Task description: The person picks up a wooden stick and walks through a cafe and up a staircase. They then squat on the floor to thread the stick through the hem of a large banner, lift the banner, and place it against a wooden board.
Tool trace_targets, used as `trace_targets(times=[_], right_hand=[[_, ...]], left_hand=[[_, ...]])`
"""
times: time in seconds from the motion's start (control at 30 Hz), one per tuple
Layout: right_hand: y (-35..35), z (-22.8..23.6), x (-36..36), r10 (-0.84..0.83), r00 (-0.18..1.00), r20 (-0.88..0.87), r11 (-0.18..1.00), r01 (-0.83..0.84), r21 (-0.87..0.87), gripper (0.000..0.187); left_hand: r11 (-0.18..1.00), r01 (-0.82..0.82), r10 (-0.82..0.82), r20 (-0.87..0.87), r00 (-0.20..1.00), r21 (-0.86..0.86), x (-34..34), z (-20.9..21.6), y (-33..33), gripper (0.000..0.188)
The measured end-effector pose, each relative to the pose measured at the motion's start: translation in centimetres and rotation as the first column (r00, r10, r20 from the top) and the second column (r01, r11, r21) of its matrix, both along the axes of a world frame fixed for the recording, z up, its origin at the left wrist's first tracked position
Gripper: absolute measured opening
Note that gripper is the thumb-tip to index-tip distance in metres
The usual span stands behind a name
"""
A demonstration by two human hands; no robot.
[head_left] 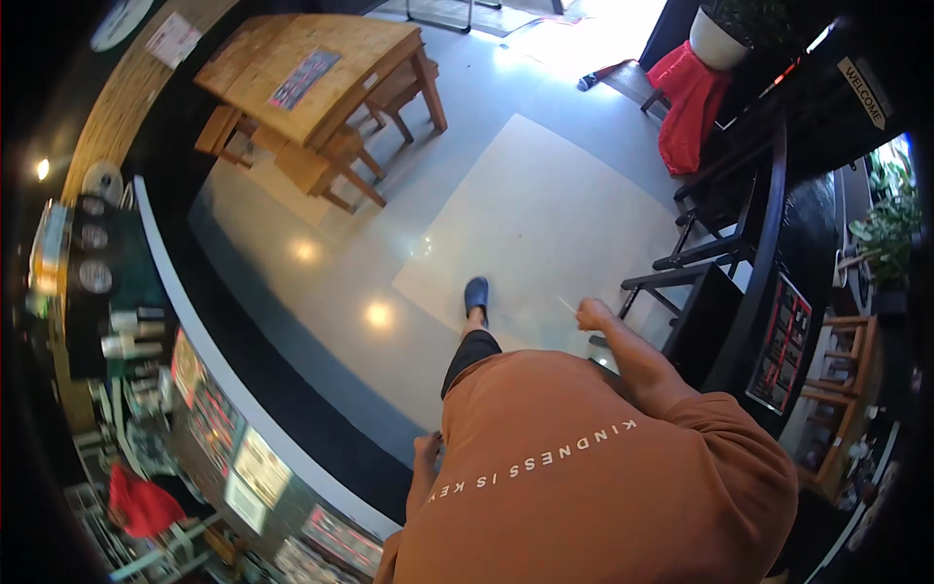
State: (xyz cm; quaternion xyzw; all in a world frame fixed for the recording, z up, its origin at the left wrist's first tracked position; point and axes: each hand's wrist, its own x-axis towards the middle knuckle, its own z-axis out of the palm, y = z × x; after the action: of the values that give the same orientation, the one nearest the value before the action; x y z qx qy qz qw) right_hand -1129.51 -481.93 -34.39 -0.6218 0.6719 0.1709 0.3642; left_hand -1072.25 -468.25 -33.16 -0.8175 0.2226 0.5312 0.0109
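Note:
My right hand (592,314) hangs over the floor to the right of my body, its fingers curled closed. A thin pale line lies just beside its fingertips; whether the hand holds it I cannot make out. Low at my left side, my left hand (426,448) is partly covered by my orange-brown shirt (584,467), and its fingers are mostly hidden. One foot in a dark blue clog (476,297) is out in front on the pale floor. Neither hand touches any furniture.
A wooden table (360,44) with wooden stools (331,161) stands ahead left. Along my left runs a pale-edged counter (243,394). Black stools (681,282) line a dark bar (769,302) at right. A red cloth (686,107) hangs beneath a white plant pot (717,41).

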Motion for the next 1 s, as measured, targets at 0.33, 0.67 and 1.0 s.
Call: trace_targets(times=[0.33, 0.67, 1.0], right_hand=[[-17.5, 2.6, -4.6, -0.918, 0.035, 0.396, 0.101, 0.984, 0.145, 0.022], [-40.2, -3.4, -18.6, -0.972, 0.060, 0.227, 0.083, 0.992, 0.093, 0.016], [-72.9, 3.7, -37.1, -0.858, 0.154, 0.491, 0.170, 0.985, -0.011, 0.023]], left_hand=[[0.749, 0.403, -0.407, 0.115, 0.906, -0.526, -8.3, 2.5, -62.1, 0.026], [0.652, 0.421, -0.536, 0.010, 0.844, -0.631, -27.6, 0.5, -90.6, 0.026], [0.872, 0.439, -0.472, -0.135, 0.871, -0.217, -44.8, 1.9, -103.1, 0.025]])
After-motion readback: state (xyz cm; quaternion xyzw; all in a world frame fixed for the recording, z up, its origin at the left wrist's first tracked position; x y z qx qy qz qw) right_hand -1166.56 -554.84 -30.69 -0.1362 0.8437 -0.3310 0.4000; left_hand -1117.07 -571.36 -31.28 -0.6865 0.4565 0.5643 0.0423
